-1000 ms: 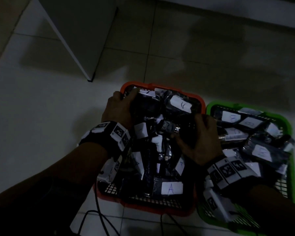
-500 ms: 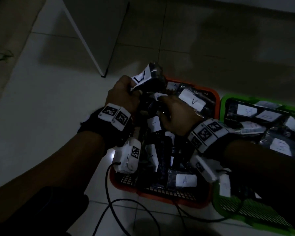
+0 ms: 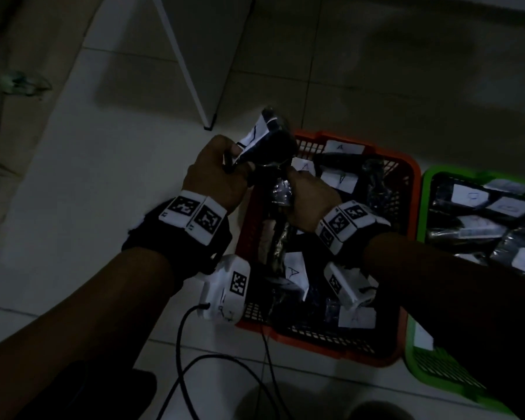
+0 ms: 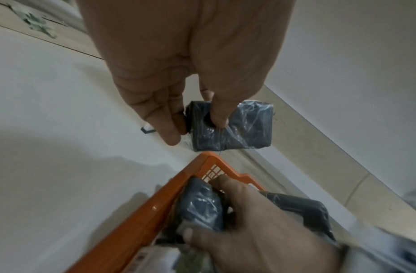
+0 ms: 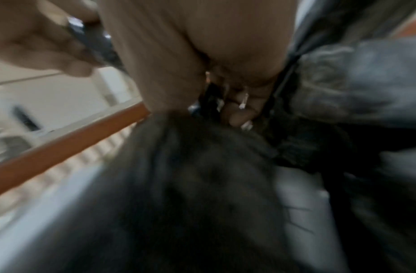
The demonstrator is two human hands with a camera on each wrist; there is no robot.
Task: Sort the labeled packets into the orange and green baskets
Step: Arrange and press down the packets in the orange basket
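Note:
The orange basket [image 3: 412, 189] holds dark plastic-wrapped packets with white labels, several marked A [image 3: 294, 269]. To its right, the green basket [image 3: 425, 192] holds more labelled packets [image 3: 469, 196]. My left hand [image 3: 237, 160] pinches one dark packet [image 3: 270, 140] with a white label, held above the orange basket's far left corner. In the left wrist view that packet [image 4: 239, 127] hangs from my left hand [image 4: 195, 129] over the orange rim [image 4: 143, 212]. My right hand [image 3: 288, 180] grips another dark packet [image 3: 281, 194] just inside that corner, as my right hand [image 4: 206, 208] also shows. The right wrist view is blurred.
A white furniture panel [image 3: 188, 71] stands on the tiled floor beyond the baskets. Black cables [image 3: 212, 365] loop on the floor near the orange basket's near left corner. Small greenish debris [image 3: 22, 83] lies at the far left.
Both hands came up out of the orange basket's pile. The left hand took a labelled packet and lifted it over the far left corner; the right hand closed on another packet beside it.

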